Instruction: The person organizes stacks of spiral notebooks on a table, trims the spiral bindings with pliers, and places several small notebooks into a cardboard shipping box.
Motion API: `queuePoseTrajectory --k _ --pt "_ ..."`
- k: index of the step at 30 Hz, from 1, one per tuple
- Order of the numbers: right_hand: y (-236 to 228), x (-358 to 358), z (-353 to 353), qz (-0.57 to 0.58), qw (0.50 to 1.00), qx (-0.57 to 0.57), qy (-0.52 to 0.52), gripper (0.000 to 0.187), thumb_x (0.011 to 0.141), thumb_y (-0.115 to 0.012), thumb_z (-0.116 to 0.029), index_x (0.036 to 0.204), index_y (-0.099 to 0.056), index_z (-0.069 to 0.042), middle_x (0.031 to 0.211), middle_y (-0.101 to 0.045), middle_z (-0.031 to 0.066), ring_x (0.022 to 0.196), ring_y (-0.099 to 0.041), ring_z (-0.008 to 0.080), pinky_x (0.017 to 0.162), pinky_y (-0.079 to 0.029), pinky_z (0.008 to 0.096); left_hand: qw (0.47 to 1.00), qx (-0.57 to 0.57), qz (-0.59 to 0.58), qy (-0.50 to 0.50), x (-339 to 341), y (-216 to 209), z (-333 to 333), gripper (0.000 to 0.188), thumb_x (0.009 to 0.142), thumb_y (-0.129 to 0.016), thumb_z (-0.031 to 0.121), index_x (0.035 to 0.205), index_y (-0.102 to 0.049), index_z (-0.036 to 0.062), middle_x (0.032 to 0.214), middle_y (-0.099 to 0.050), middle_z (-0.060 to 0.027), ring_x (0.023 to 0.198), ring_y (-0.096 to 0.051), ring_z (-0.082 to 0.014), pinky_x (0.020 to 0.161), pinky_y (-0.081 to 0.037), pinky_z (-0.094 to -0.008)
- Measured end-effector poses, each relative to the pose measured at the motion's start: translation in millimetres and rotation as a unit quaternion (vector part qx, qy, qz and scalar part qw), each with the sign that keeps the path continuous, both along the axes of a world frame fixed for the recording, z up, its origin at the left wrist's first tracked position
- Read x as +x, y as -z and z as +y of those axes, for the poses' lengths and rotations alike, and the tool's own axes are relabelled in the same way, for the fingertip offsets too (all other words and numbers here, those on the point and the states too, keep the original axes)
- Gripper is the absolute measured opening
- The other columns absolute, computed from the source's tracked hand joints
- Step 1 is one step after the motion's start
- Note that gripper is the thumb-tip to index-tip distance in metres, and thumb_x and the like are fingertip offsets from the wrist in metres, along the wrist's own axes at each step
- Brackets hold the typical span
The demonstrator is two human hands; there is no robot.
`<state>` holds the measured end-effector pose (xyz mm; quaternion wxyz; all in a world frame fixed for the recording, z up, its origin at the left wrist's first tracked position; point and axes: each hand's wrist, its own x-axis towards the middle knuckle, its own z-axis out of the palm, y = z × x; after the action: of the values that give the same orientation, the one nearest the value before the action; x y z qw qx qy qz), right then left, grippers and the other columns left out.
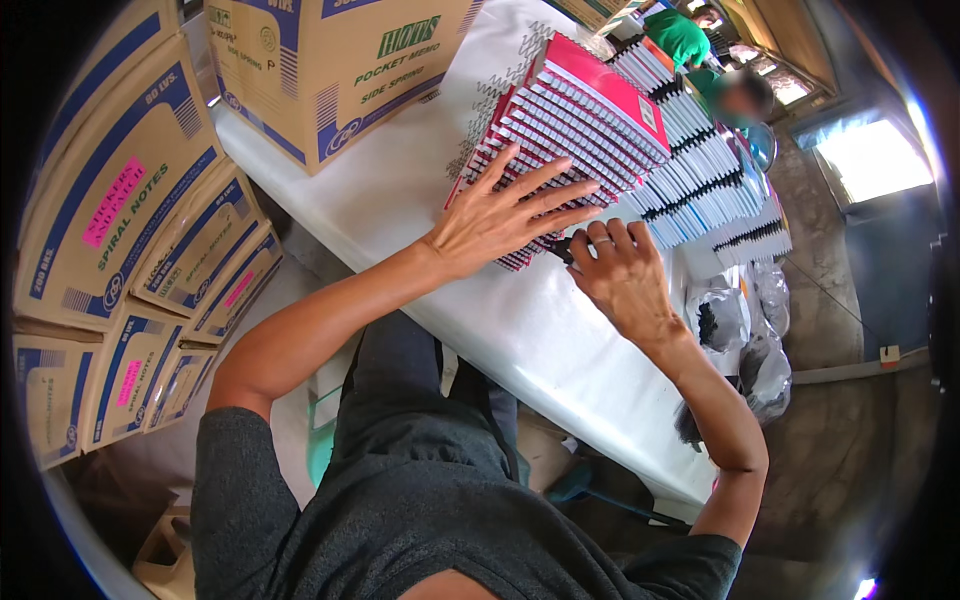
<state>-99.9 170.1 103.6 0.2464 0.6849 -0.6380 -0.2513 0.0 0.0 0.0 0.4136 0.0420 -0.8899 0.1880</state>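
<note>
A stack of red-covered spiral notebooks (600, 95) lies on the white table, its bound edges turned toward me. Wire coils (487, 105) stick out past the stack's left side. My left hand (505, 215) rests across the bound edges with its fingers spread. Close by, at the near right corner of the stack, my right hand (622, 282) is closed with curled fingers around a small black tool (562, 248). Most of that tool is hidden by the hand, so its kind does not show. A ring is on one right finger.
Rows of white-paged notebooks with black bindings (690, 165) stand beyond the red stack. A large carton (340, 80) sits on the table (480, 300) at the left. More cartons (120, 200) are piled beside it. Plastic bags (765, 350) hang at the right. People (735, 100) are farther back.
</note>
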Motion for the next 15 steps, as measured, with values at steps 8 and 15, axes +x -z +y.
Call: queuePoseTrajectory --k 8,15 --pt "8.8 -17.5 -4.1 0.049 0.980 0.008 -0.194 0.027 0.077 -0.064 -0.012 0.103 -0.059 -0.009 0.102 -0.056 0.0011 0.104 -0.051 0.0165 0.095 -0.041 0.0344 0.999 -0.021 -0.032 -0.012 7.4 3.2 -8.8 0.072 0.087 -0.055 0.018 0.150 -0.028 0.0379 0.160 -0.018 0.0080 0.147 -0.017 -0.0276 0.115 -0.004 -0.0616" --pt "21.1 1.0 7.7 0.057 0.990 -0.025 -0.125 0.016 0.077 -0.065 -0.014 0.091 -0.061 -0.010 0.097 -0.060 0.0021 0.100 -0.055 0.0171 0.091 -0.042 0.0340 0.999 0.025 -0.016 0.010 4.8 3.1 -3.8 0.079 0.085 -0.059 0.015 0.151 -0.024 0.0371 0.160 -0.015 0.0088 0.147 -0.016 -0.0215 0.118 -0.010 -0.0567"
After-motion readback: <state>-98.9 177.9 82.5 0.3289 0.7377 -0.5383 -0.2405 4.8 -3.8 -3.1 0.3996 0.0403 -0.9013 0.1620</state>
